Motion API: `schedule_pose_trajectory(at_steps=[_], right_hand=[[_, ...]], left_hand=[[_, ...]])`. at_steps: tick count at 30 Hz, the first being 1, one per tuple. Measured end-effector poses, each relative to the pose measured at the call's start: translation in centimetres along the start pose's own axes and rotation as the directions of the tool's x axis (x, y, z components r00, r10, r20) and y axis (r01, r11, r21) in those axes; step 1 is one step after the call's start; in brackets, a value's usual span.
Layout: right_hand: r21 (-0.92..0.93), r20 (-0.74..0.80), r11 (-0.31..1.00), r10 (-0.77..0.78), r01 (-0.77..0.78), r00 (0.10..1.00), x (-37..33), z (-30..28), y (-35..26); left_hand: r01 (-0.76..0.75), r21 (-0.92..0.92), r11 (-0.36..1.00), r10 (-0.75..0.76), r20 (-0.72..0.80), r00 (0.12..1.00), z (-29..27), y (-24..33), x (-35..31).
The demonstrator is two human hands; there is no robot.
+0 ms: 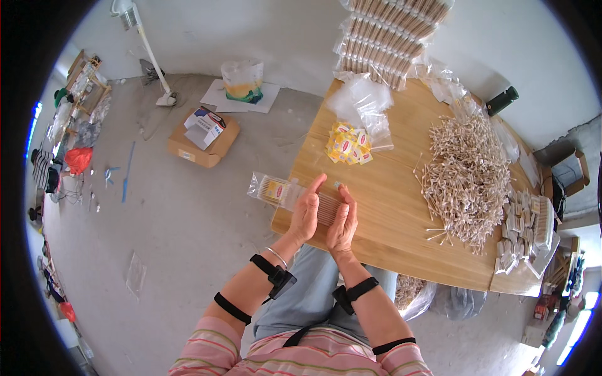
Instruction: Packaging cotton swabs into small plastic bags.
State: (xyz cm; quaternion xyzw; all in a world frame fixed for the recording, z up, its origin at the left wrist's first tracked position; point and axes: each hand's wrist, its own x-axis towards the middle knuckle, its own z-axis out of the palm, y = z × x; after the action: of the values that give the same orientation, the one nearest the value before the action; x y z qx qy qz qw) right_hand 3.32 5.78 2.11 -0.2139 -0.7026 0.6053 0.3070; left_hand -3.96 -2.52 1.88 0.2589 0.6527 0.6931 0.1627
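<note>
Between my two hands lies a row of cotton swabs [328, 209] with pale brown sticks, on the front left part of the wooden table. My left hand [306, 214] flanks the row at its left end, fingers stretched forward. From the other end my right hand [342, 224] cups it, fingers slightly bent. Beside my left hand, a clear bag of swabs with a yellow card [273, 190] sticks out past the table's left edge. A small pale blue-green piece [337, 185] shows at my right fingertips. My palms hide the swab tips.
Yellow cards [348, 145] are heaped beyond my hands, with clear plastic bags [362, 103] behind. A big pile of loose swabs [467, 182] covers the wooden table's [389, 219] right side. Packed swabs [392, 37] are stacked at the back. A cardboard box [210, 150] stands on the floor.
</note>
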Motion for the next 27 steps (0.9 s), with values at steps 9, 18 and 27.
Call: schedule_pose_trajectory(at_steps=[9, 18, 27], right_hand=[[-0.619, 0.330, 0.715, -0.140, 0.326, 0.934, -1.4, -3.3, -0.3], [-0.754, 0.551, 0.456, 0.048, 0.472, 0.833, -1.8, -2.8, -0.6], [-0.797, 0.538, 0.407, 0.144, 0.446, 0.831, -1.6, -2.7, -1.4]], left_hand=[[0.039, -0.210, 0.977, -0.036, 0.019, 0.999, -0.9, -1.7, -0.2], [0.139, -0.363, 0.921, -0.138, 0.029, 0.990, -0.8, -0.8, 0.1], [-0.292, 0.590, 0.753, 0.156, 0.270, 0.950, -4.1, 1.5, -5.4]])
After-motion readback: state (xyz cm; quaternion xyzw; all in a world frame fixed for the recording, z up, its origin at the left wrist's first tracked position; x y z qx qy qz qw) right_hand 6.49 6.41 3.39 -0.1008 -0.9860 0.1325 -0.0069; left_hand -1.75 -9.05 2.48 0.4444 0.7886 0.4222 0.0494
